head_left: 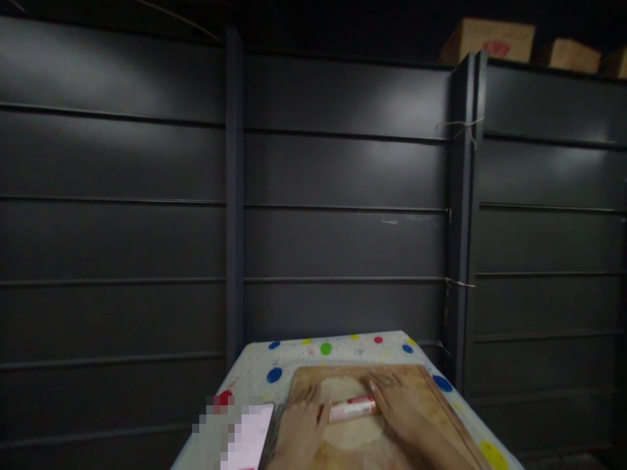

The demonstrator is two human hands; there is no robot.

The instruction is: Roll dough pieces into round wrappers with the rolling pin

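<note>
A white cylinder with red print (351, 408) lies crosswise on a flat, pale round of dough (355, 436). My left hand (302, 418) is over the cylinder's left end, its fingers reaching forward past it. At the other end, my right hand (396, 406) grips the cylinder, thumb side along it and fingers pointing forward. Both palms hide the cylinder's ends, so its full length does not show. Under the dough is a worn wooden board (421, 380).
The board rests on a table with a white, dotted cloth (294, 356). A phone with a lit screen (255, 434) lies left of the board, partly blurred out. Dark metal panels (347, 241) rise behind the table. Cardboard boxes (504, 40) stand above the panels at upper right.
</note>
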